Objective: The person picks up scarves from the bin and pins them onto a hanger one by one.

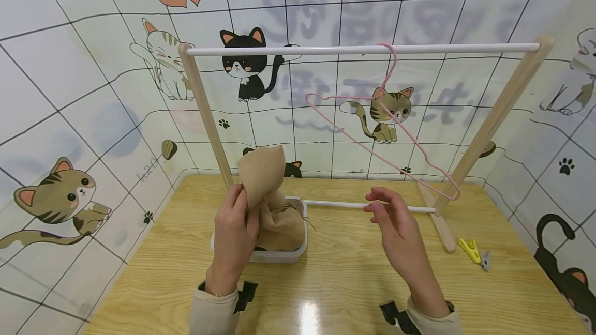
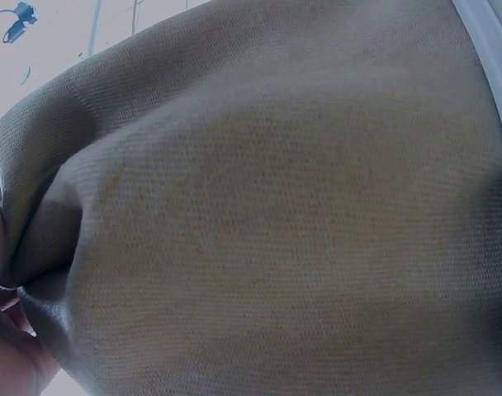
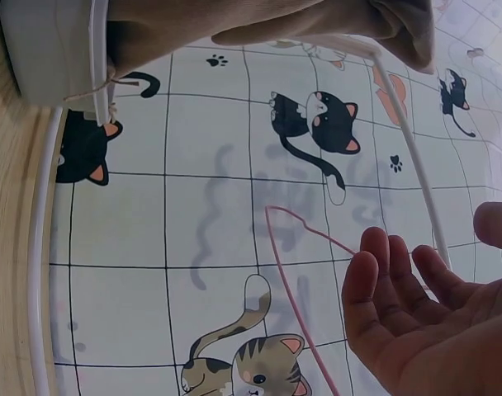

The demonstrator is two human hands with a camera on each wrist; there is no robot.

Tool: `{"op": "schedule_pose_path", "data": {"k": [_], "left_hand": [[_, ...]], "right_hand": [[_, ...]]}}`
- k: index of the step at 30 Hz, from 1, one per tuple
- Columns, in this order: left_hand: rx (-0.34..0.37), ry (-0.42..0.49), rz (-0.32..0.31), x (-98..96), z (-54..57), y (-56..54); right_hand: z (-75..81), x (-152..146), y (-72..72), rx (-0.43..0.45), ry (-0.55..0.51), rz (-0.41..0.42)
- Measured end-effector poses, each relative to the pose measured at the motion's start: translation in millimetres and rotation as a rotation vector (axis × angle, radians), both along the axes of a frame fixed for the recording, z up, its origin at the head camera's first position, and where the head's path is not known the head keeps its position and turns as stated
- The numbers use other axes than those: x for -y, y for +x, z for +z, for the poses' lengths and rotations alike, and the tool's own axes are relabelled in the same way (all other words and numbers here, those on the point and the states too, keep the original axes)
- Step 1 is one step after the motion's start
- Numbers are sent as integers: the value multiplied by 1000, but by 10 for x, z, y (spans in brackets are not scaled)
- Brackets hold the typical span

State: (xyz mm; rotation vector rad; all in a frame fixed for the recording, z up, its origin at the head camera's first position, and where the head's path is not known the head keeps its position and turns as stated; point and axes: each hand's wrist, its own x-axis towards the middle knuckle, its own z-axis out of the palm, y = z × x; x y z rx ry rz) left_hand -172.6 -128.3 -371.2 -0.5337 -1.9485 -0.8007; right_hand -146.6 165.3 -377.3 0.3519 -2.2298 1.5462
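Observation:
My left hand (image 1: 235, 231) pinches a tan cloth (image 1: 264, 172) and holds its upper part raised above a white plastic box (image 1: 279, 256). The lower folds still lie in the box, along with a thin brown cord that hangs over its edge. In the left wrist view the cloth (image 2: 267, 223) fills most of the picture, so its full shape is hidden. My right hand (image 1: 398, 237) hovers over the table with fingers loosely bent, holding nothing. A pink hanger (image 1: 368, 151) hangs behind it from the white bar; in the right wrist view the fingers (image 3: 391, 272) overlap the hanger's wire.
A rack with a white top bar (image 1: 288, 51) and wooden legs (image 1: 489, 123) spans the back of the table (image 1: 344, 278). Its lower white rod (image 1: 335, 204) runs behind the box. Yellow and grey clips (image 1: 471, 250) lie at the right. Cat-patterned sheets surround the table.

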Motion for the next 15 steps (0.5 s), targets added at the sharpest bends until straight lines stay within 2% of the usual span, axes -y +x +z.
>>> {"op": "schedule_pose_path", "data": {"k": [7,15], "left_hand": [[52,2,-3,0,3,14],[45,-12,2,-3,9,17]], "right_hand": [[25,-47,11,-6,-14,-17],[64,-73,36,-19,-30,-13]]}}
